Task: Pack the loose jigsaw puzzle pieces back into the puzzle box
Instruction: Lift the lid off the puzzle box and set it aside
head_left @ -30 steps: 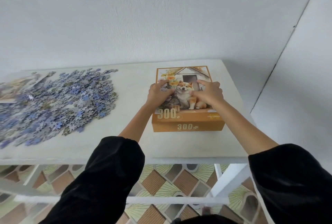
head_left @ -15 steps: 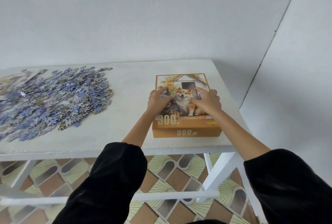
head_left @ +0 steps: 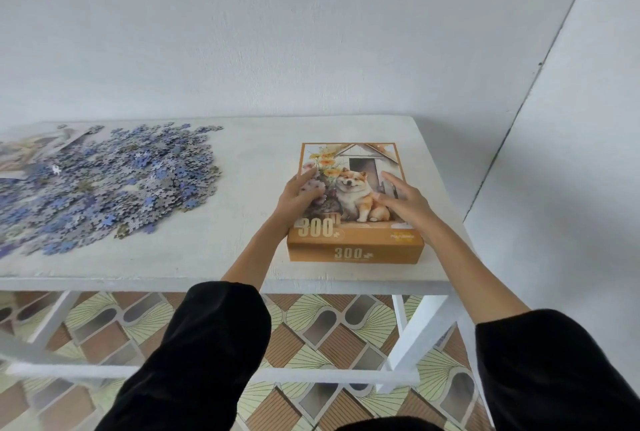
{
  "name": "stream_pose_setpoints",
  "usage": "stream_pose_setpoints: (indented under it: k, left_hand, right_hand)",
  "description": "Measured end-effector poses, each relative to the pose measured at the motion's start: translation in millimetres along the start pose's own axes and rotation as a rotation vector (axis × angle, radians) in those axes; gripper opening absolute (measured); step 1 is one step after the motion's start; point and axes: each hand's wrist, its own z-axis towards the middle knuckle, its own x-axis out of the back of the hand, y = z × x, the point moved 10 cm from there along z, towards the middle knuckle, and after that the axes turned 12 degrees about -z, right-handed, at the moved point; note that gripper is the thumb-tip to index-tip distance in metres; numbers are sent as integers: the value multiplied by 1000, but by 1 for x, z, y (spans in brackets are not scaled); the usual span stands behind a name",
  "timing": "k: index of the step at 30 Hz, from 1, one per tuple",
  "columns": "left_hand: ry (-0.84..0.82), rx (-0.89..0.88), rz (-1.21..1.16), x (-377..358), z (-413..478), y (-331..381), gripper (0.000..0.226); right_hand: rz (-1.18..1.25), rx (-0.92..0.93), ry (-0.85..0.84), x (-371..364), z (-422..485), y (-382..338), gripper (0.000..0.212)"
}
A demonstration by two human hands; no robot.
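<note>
Box (head_left: 360, 236) stands closed at the right end of the table (head_left: 249, 160), its long axis running from near to far. My left hand (head_left: 298, 197) and right hand (head_left: 403, 200) lie flat on the lid, fingers straight, gripping nothing. The pieces (head_left: 114, 185) lie heaped well apart to the left, nearer to my left hand.

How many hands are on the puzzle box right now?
2. The left hand lies on the box, on the left side of its lid, fingers spread. The right hand is over the right side, fingers straight but blurred, so contact is unclear. Neither is hidden.
</note>
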Motion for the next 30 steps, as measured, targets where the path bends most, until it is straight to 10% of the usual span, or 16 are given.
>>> stream_pose_setpoints:
  k: [30]
  left_hand:
    - [4, -63, 31, -3, 19, 26, 45]
  right_hand:
    - [76, 134, 54, 20, 10, -29, 54]
